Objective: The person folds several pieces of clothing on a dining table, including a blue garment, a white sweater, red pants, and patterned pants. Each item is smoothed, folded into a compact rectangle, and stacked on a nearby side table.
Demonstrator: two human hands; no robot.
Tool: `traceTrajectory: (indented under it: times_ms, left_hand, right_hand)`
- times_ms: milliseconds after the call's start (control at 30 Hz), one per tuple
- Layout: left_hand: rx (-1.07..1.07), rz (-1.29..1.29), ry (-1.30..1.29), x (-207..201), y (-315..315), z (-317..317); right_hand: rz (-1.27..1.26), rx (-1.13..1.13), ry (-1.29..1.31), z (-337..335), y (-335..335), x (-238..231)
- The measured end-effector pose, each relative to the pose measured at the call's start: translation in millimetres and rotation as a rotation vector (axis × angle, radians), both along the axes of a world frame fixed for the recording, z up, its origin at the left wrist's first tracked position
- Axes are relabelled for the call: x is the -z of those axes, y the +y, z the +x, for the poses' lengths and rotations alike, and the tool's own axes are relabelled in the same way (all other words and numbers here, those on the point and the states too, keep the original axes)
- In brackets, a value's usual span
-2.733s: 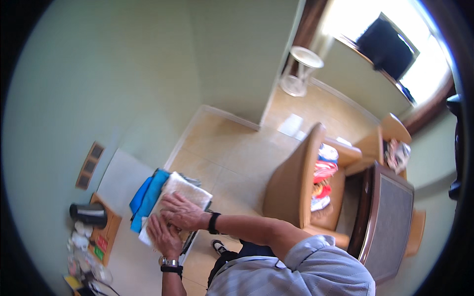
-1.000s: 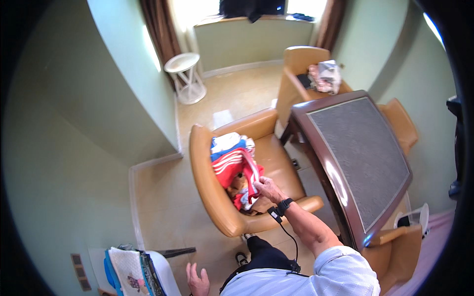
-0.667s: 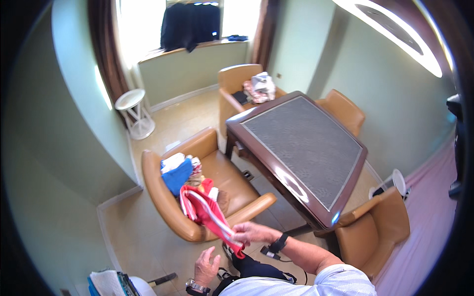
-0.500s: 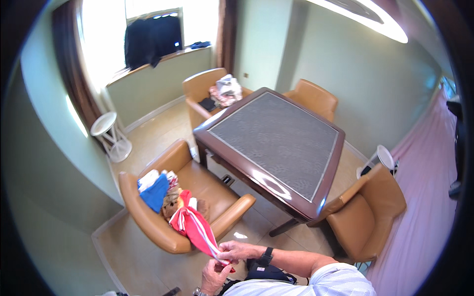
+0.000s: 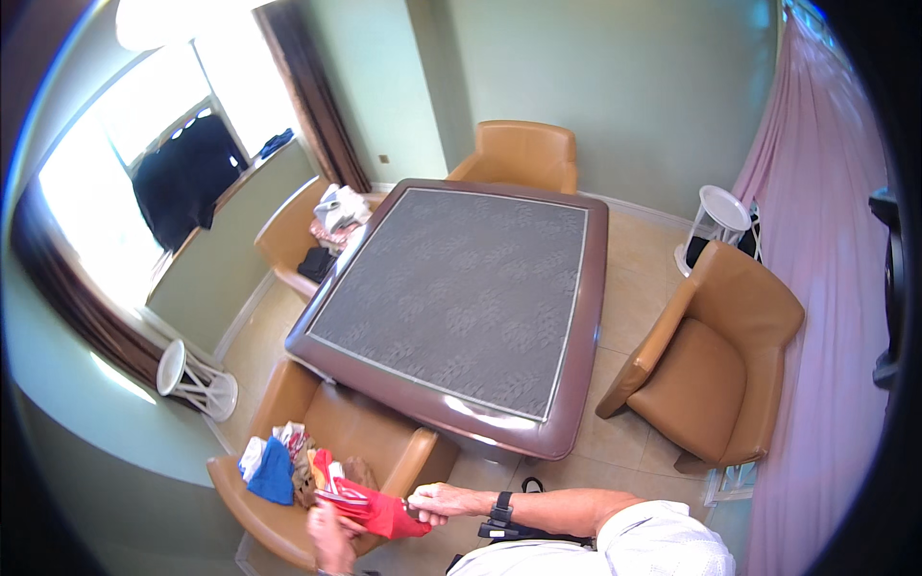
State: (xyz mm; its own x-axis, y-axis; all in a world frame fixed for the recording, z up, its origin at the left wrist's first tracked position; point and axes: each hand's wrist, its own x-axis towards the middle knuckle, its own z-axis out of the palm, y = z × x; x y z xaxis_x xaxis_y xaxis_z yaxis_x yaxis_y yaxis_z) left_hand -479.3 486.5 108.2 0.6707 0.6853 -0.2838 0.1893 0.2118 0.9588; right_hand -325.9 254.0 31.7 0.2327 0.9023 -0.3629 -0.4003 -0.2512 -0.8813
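A red garment with white stripes (image 5: 384, 516) stretches between my two hands at the front of the near tan armchair (image 5: 252, 518). My left hand (image 5: 331, 538) is closed on its striped left part. The fingers of my right hand (image 5: 444, 501) pinch its right end. Behind the garment, on the chair, lies a pile of clothes: a blue piece (image 5: 273, 472), a white piece (image 5: 252, 458) and brown fluffy fabric (image 5: 303, 480). The red cloth hides part of this pile, so I cannot tell whether it still touches it.
A square table (image 5: 451, 288) with a grey top and brown rim stands beyond the chair. Another armchair (image 5: 274, 230) holds folded clothes (image 5: 338, 213). More armchairs stand at the right (image 5: 715, 374) and far side (image 5: 526, 154). White round stands (image 5: 197, 382) and a pink curtain (image 5: 816, 288) flank the room.
My view has turned to the right. My hands, close together before at one end of the red garment, are now apart with the cloth stretched crosswise between them.
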Motion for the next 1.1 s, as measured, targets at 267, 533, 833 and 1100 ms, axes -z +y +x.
traceTrajectory:
  times_ms: [267, 533, 833, 1100]
  left_hand:
    - [0.135, 0.58, -0.547, -233.2, 22.9, 266.2]
    - [0.223, 1.232, -1.071, -352.7, -168.8, 364.6]
    - [1.252, 0.895, -0.968, -144.0, -248.8, 376.5]
    - [1.243, 0.609, -0.016, 37.6, -197.0, 280.6]
  right_hand:
    - [-0.173, 0.331, -0.053, 98.2, -148.1, 28.7]
    - [-0.196, 0.754, 0.005, 115.9, -235.9, 35.3]
    - [-0.349, 0.948, 0.016, 120.6, -268.9, 22.3]
    - [-0.409, 0.831, -0.087, 175.3, -268.3, 21.2]
